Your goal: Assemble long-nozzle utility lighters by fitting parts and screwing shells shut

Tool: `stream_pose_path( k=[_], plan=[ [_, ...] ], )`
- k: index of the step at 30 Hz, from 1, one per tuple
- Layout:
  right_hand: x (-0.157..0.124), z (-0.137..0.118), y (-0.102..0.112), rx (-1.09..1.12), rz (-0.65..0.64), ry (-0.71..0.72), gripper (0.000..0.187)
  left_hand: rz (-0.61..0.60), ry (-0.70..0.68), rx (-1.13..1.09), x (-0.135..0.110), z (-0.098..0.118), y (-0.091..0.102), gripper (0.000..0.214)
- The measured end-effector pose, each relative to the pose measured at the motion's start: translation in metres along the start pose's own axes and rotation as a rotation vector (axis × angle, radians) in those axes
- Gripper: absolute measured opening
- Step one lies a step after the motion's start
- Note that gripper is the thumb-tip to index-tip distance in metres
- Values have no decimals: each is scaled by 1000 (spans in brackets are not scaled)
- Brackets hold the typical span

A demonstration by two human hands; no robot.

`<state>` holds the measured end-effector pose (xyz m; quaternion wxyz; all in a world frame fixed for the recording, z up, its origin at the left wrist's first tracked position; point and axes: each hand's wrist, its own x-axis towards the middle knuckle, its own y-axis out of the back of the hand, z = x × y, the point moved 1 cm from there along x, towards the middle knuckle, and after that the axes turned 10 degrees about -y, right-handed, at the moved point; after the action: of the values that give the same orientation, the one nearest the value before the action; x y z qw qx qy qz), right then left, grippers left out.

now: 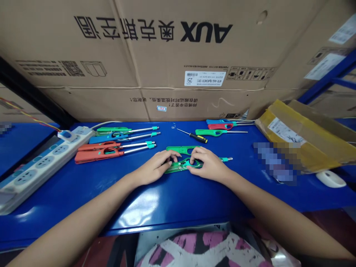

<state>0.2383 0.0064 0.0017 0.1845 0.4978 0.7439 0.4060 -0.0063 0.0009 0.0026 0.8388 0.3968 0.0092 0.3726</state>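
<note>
An opened green lighter point(182, 165) lies on the blue table point(178, 200), its metal nozzle pointing right. A loose green shell half point(180, 149) lies just behind it. My left hand point(155, 167) rests on the lighter's left part, fingers curled and pressing on it. My right hand point(210, 164) presses down on the lighter's middle, fingertips pinching at its teal trigger part.
Several finished long lighters point(111, 145) in red, blue and green lie at the left. More lighters point(222, 128) and a black-and-yellow screwdriver point(193, 136) lie behind. A power strip point(41, 163) sits far left, a yellow-taped box point(303, 137) and a white mouse point(330, 179) at the right. Cardboard boxes wall the back.
</note>
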Motion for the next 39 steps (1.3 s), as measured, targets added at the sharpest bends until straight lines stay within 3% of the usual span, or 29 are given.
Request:
stream_pose_path(
  k=[7,13,20,26,30,39],
  plan=[
    [-1,-1,0,-61,12,19,17,-155,-57,70,-1,9,19,38],
    [1,1,-4,-43,-4,19,23,-238,-85,155,-1,7,23,41],
    [0,-5,-1,-118,17,-31,23,-227,-91,176,-1,7,19,46],
    [-2,-6,13,-84,77,139,10,-232,-91,207,-2,8,18,44],
    [-4,-9,13,-117,24,265,7,-219,-107,248,-2,8,18,43],
    [-3,-8,6,-141,-5,275,13,-66,-161,366,1,19,14,20]
  ],
)
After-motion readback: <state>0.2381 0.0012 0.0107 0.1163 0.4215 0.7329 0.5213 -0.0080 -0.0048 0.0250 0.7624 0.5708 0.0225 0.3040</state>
